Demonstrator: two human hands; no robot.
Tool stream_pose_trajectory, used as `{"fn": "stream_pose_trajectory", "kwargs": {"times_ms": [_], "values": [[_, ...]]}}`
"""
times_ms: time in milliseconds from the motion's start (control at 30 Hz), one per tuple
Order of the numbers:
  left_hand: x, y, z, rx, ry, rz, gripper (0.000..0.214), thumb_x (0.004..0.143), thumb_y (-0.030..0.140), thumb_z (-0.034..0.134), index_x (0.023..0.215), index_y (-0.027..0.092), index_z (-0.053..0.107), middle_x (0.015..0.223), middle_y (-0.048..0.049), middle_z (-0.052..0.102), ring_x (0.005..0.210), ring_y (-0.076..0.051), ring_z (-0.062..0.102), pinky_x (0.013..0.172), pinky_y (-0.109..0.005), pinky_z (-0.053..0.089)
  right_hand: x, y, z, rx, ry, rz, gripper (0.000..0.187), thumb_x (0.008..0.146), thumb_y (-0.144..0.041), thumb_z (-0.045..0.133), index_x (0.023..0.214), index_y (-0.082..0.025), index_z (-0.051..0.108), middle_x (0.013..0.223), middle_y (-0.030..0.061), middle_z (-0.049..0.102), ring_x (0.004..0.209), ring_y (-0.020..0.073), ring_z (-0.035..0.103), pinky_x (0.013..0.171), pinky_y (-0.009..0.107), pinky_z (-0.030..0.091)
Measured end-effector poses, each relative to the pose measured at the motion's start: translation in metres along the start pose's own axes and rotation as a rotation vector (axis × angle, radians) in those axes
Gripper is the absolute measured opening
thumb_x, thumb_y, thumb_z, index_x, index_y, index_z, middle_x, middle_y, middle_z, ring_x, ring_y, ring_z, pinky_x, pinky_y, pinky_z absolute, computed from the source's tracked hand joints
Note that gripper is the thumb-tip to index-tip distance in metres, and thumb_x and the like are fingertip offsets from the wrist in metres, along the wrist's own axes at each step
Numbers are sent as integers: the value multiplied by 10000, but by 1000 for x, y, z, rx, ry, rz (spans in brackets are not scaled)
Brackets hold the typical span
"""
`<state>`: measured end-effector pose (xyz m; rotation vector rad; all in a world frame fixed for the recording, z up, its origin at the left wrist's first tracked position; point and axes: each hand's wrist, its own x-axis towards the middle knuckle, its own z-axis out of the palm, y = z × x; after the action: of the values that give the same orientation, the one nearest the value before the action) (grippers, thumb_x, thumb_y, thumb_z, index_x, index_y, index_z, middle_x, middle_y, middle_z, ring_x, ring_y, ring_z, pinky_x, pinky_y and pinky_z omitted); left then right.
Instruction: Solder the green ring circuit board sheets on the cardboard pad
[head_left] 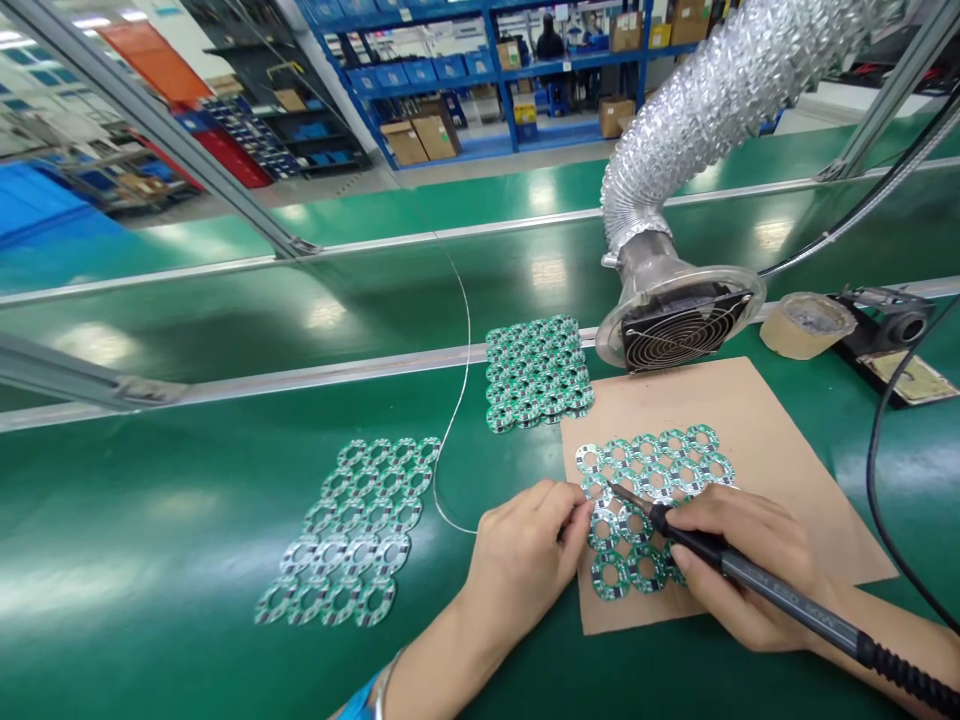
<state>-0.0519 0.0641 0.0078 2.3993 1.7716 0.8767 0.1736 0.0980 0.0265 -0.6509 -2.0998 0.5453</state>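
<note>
My right hand (pixel 750 565) grips a black soldering iron (pixel 795 598) like a pen. Its tip touches or hovers just over the left part of a panel of ring-shaped green circuit boards (pixel 628 566); I cannot tell which. The panel lies on a sheet of brown cardboard (pixel 802 500). At the panel's left edge, my left hand (pixel 521 545) is closed in a pinch. A thin, pale solder wire (pixel 466 350) loops down from above into this hand, and its end near the iron tip is too small to make out.
A second ring-board panel (pixel 349 552) lies to the left, and a stack of panels (pixel 517 385) stands behind. Above the cardboard hangs a fume extractor (pixel 682 325) on a silver duct (pixel 697 130). A tape roll (pixel 806 335) and an iron stand (pixel 892 340) sit at right.
</note>
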Motion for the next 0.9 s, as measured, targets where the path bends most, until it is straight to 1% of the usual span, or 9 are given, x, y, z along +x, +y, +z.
{"fn": "stream_pose_trajectory", "kwargs": {"times_ms": [167,333,533,900], "values": [[-3,4,-2,4,-23,3,144,891,233,493,779,197,576,633,32,578,551,-100,557,516,-219,395,0,-1,-3,41,-14,-3,280,738,-40,564,1006,-117,587,743,63,632,609,157,586,534,296,505],[-2,5,-2,47,-26,20,169,897,230,474,774,194,583,624,24,570,544,-102,545,506,-220,391,4,-1,-2,25,-16,-12,281,756,-62,554,1027,-134,577,764,56,642,625,154,601,539,286,515],[1,7,-2,79,-35,37,161,895,229,475,785,194,587,643,14,591,570,-116,566,514,-234,406,4,-4,-2,15,-14,4,305,741,-37,559,1028,-137,582,766,55,646,628,152,598,547,288,517],[2,9,0,140,-25,66,142,891,217,478,776,196,559,622,18,565,539,-127,540,491,-249,377,2,-3,-5,20,-29,14,301,756,-48,557,1039,-149,577,760,54,636,621,158,596,539,295,520]]}}
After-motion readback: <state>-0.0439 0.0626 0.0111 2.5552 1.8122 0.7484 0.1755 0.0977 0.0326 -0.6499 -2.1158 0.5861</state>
